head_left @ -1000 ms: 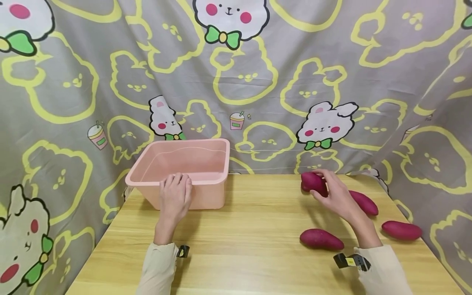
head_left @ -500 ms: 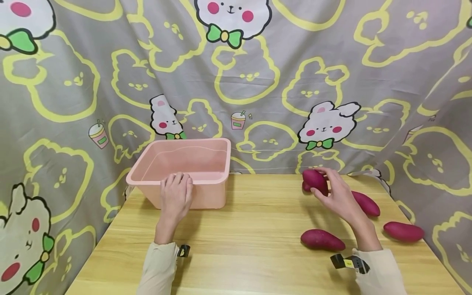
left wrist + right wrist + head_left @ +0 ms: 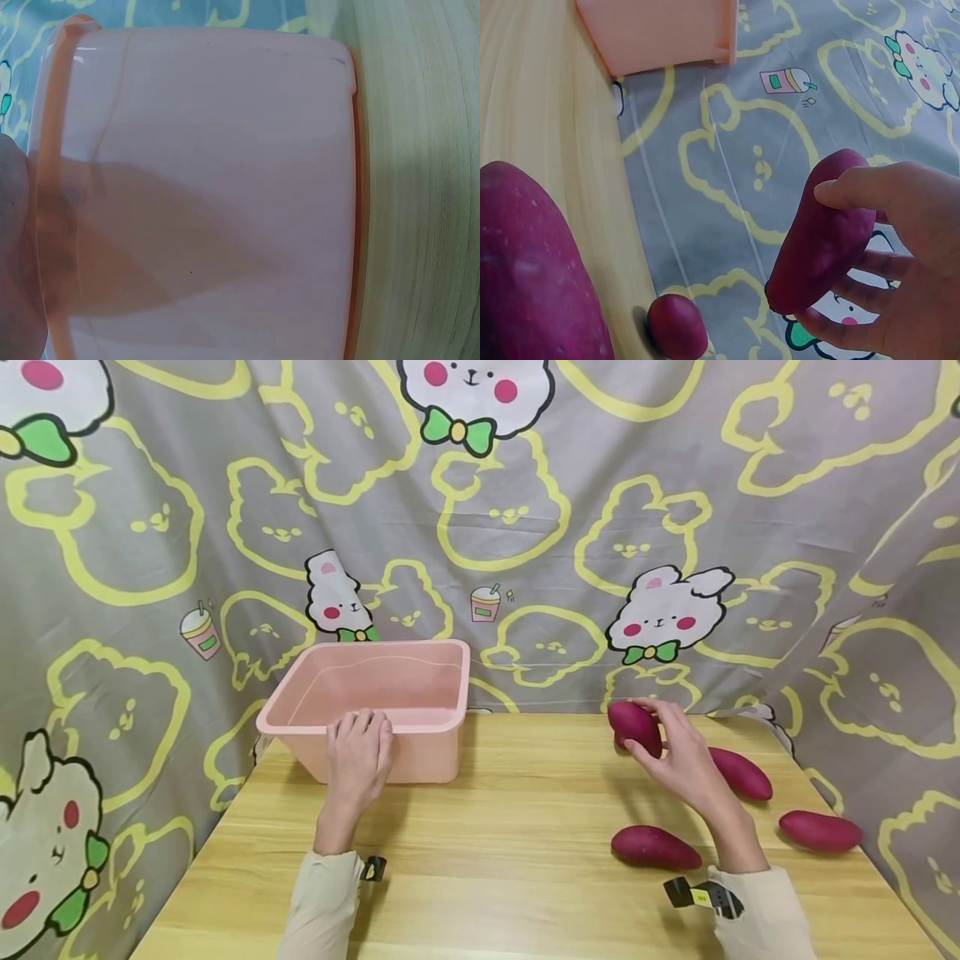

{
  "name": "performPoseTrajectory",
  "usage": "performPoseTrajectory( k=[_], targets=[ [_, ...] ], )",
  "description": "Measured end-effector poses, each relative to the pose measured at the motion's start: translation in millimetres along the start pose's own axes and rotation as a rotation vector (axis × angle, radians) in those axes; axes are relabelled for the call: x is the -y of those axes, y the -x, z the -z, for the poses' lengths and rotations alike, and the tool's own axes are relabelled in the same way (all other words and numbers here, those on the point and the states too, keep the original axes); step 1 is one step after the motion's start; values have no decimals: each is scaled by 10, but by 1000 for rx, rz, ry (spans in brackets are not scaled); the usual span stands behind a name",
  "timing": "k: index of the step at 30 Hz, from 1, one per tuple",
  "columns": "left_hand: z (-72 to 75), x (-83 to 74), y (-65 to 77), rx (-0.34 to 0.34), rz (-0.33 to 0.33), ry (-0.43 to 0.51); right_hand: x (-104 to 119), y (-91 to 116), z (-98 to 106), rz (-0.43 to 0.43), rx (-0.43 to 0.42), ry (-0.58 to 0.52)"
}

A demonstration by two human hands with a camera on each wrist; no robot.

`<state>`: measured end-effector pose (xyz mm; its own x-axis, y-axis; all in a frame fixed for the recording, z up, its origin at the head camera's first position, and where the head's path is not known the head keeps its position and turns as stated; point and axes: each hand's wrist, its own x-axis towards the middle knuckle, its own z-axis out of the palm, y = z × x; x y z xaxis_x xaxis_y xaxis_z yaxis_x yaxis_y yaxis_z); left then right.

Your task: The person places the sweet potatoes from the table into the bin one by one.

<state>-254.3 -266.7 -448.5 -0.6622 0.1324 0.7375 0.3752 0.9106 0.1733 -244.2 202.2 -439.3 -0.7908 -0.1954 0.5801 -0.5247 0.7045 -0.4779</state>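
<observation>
My left hand (image 3: pixel 360 752) grips the front rim of a pink plastic bin (image 3: pixel 420 756), fingers bent over the edge. The bin's wall (image 3: pixel 217 180) fills most of the left wrist view. At the back right of the table, my right hand (image 3: pixel 686 760) pinches a purple sweet potato (image 3: pixel 632 725) between thumb and fingers. In the right wrist view this held sweet potato (image 3: pixel 821 232) stands tilted in the grip, the thumb lying across it. Below it, a rounded sweet potato (image 3: pixel 676 326) rests on the table near the back edge, mostly hidden in the head view.
More sweet potatoes lie on the wooden table (image 3: pixel 495 860): one in front (image 3: pixel 655 847), one behind the right wrist (image 3: pixel 741 773), one near the right edge (image 3: pixel 820 832). A patterned grey curtain (image 3: pixel 525 543) hangs behind the table and along both sides.
My right hand has shifted the held sweet potato slightly up and to the left. The left hand stays on the bin's rim.
</observation>
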Motion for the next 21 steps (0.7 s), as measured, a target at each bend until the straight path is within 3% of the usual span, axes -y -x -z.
performPoseTrajectory(
  k=[21],
  targets=[
    [2,0,-8,1,1,-4,93,-103,-103,35,-6,26]
  ],
)
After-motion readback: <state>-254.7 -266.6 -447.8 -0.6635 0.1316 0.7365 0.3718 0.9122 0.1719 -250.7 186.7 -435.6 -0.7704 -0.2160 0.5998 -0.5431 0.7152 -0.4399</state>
